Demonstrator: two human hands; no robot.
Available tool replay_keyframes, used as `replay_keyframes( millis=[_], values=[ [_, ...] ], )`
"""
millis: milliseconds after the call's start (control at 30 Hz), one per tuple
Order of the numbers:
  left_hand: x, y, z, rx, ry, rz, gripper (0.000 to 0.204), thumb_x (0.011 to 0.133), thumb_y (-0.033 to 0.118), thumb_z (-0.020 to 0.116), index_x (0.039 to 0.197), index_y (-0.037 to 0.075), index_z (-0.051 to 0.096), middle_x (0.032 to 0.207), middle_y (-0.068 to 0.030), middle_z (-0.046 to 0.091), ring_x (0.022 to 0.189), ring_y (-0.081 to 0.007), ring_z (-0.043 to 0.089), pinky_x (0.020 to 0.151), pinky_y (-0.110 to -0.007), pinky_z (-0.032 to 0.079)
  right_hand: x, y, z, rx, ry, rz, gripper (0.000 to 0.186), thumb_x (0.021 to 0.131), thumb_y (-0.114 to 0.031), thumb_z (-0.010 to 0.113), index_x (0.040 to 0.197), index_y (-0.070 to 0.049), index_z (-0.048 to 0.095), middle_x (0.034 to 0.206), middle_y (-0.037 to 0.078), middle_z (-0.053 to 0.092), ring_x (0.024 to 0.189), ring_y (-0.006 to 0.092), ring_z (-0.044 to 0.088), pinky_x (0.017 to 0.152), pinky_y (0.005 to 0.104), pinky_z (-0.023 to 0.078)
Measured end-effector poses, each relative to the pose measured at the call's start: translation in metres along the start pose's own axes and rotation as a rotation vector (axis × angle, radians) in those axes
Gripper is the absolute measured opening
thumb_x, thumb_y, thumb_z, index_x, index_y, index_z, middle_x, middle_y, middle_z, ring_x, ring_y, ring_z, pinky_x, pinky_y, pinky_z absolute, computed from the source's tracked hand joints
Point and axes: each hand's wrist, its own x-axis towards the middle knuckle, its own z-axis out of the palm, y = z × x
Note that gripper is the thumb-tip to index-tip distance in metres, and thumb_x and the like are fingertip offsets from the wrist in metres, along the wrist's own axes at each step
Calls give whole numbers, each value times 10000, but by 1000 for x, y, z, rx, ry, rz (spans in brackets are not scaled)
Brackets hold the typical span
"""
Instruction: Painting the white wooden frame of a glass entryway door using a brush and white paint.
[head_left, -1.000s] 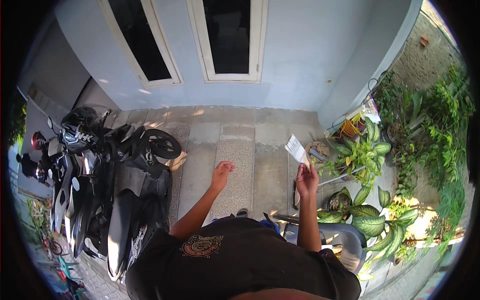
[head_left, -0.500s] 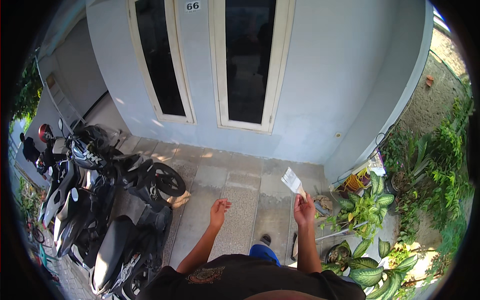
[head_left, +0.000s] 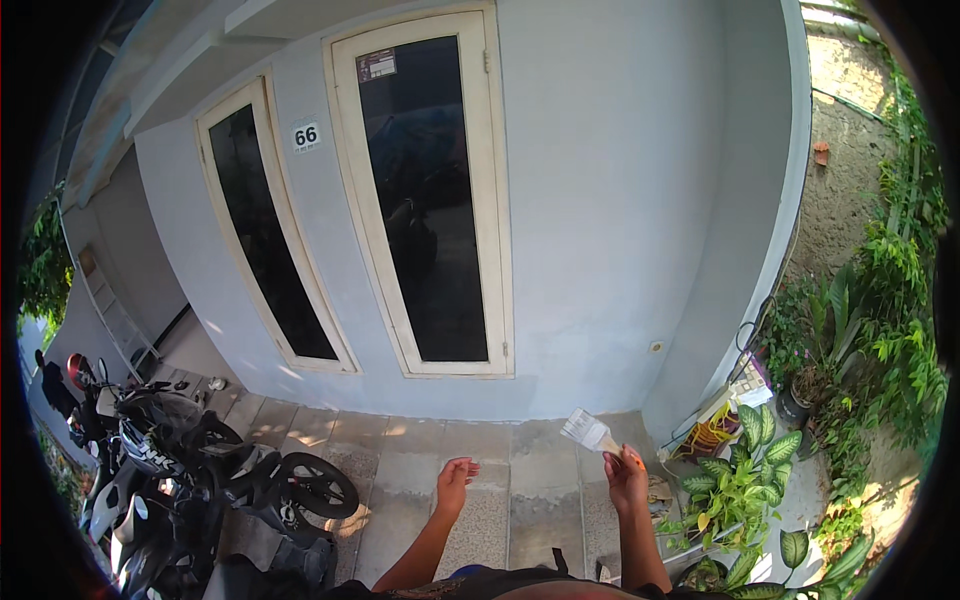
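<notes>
My right hand (head_left: 629, 482) is closed round the handle of a wide paintbrush (head_left: 590, 432). The brush tilts up and to the left, its head whitish, in front of the foot of the pale wall (head_left: 600, 250). To the left, my left hand (head_left: 456, 482) hangs over the paving with nothing in it, the fingers loosely bent and apart from the thumb. Both hands are clear of the wall. Ahead stand two tall dark window panes in cream frames, the nearer window (head_left: 425, 200) and a narrower window (head_left: 262, 230) further left.
Parked motorcycles (head_left: 190, 470) crowd the left side. On the right are leafy potted plants (head_left: 740, 480), a bundle of yellow cord (head_left: 708, 438) and a creeper-covered strip of ground. A ladder (head_left: 118, 315) leans at the far left. Paving slabs (head_left: 400, 440) run along the wall.
My view has tilted up, so more of the windows and wall shows. The brush stays in my right hand; both hands now appear lower in the picture.
</notes>
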Motion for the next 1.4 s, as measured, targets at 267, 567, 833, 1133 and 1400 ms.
replay_keyframes(
  millis=[267, 567, 833, 1133, 1400],
  values=[
    [110, 40, 18, 8, -131, 163, 200, 1019, 169, 503, 1155, 48, 585, 1052, -78, 692, 928, -145, 633, 817, -286, 471, 137, -12, 97, -16, -97, -56, 258, 950, -186, 642, 1163, -68, 555, 1069, 129, 668, 960, 234, 684, 753, 280, 588],
    [280, 89, -28, 35, -104, 257, 202, 1014, 153, 503, 1152, 29, 582, 1047, -92, 687, 934, -152, 622, 842, -293, 466, 279, 12, 260, 51, -170, -289, 348, 955, -147, 634, 1245, 10, 524, 1123, 157, 633, 1001, 230, 671, 772, 265, 586],
    [389, 120, -68, 81, -74, 317, 200, 1019, 158, 505, 1154, 34, 584, 1046, -97, 688, 943, -155, 627, 847, -297, 469, 371, 12, 438, -42, -286, -603, 359, 973, -146, 605, 1260, 56, 530, 1167, 163, 601, 1075, 270, 650, 861, 329, 559],
    [478, 158, -37, 65, -60, 408, 197, 1013, 87, 493, 1177, 5, 564, 1059, -126, 672, 964, -170, 621, 887, -306, 487, 498, -112, 704, 66, -587, -1268, 272, 935, -75, 648, 1157, 82, 633, 1010, 155, 647, 926, 170, 649, 869, 325, 598],
    [562, 195, 37, 12, -16, 559, 188, 1000, 32, 480, 1161, -1, 570, 1048, -135, 665, 990, -189, 624, 932, -325, 484, 558, -209, 885, 355, -600, -1673, 164, 893, 40, 633, 1046, 29, 693, 1041, 136, 676, 847, 200, 682, 740, 287, 614]
  ],
)
